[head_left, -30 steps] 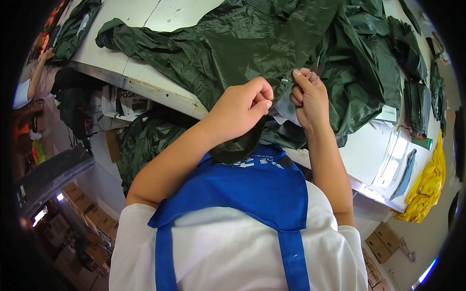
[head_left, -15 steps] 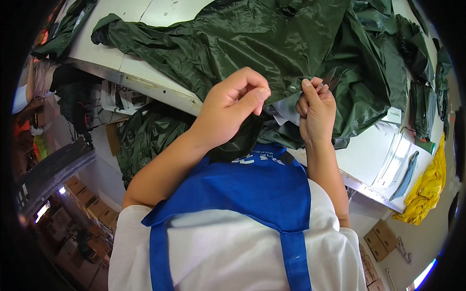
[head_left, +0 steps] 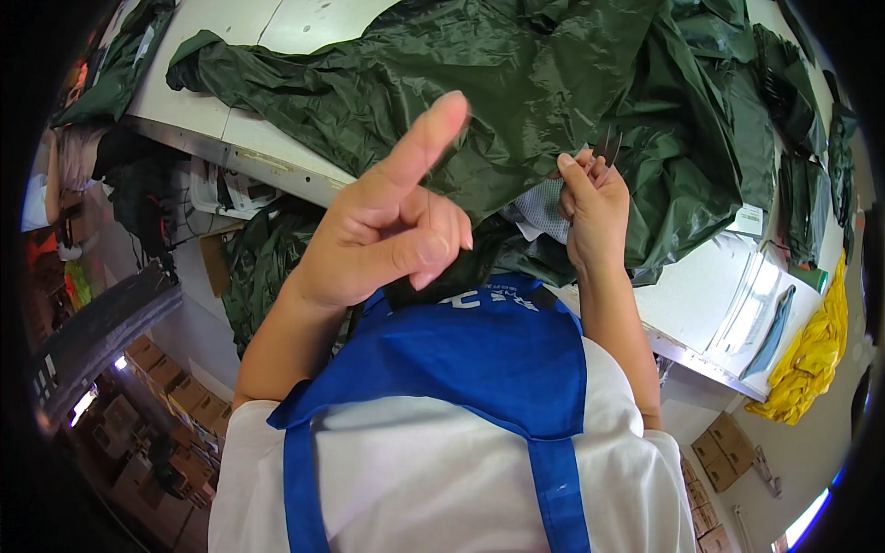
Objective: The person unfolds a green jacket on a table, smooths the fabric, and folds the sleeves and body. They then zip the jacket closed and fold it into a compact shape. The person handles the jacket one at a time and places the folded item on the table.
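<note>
The right hand (head_left: 599, 217), right of centre, grips a small 2-pronged metal tool (head_left: 604, 145), prongs upward. The left hand (head_left: 378, 235), nearer centre, extends 1 finger, the others curled; I cannot tell whether it pinches anything. Above both, the dark green garment (head_left: 516, 101) stretches from upper left to upper right, its lower edge nearer the right hand. A yellow bundle (head_left: 813, 350) hangs far right.

Green garment (head_left: 535, 83) blocks the tabletop's (head_left: 313, 29) middle, leaving passage at upper left.
</note>
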`<state>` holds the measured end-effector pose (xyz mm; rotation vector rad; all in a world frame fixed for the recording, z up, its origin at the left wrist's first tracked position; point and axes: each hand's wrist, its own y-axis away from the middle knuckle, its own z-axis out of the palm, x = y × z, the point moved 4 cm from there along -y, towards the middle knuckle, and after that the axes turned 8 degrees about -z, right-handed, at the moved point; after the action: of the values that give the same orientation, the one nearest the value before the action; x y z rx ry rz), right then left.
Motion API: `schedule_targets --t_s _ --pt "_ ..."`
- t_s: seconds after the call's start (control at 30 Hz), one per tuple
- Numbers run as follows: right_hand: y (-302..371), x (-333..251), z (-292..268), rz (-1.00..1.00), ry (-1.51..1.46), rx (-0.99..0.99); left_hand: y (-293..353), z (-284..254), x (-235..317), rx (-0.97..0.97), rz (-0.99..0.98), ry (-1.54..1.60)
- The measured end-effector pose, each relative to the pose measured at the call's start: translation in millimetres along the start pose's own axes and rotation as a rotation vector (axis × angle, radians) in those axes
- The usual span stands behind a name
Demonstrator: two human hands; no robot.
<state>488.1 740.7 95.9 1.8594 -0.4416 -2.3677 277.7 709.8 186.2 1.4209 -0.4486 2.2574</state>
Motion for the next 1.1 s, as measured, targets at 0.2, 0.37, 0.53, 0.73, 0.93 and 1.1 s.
schedule_targets --t_s 0.2,0.37,0.53,0.73,0.93,1.1 --pt "1 0 -1 0.008 0.063 0.053 -7 -1 18 0.045 0.252 -0.098" --pt "-3 5 -8 0.018 0.064 0.044 6 2 44 0.089 0.414 -0.082" --pt "-3 9 -18 0.024 0.091 0.033 14 -15 57 0.097 0.268 -0.282" --pt "32 -45 0 -0.419 0.603 -0.193 1 1 63 0.152 0.244 -0.236" --pt "54 -63 13 -0.582 0.896 -0.448 -8 13 67 0.096 0.293 -0.166" --pt "58 -63 19 -0.618 0.952 -0.413 -13 22 69 0.078 0.29 -0.16"
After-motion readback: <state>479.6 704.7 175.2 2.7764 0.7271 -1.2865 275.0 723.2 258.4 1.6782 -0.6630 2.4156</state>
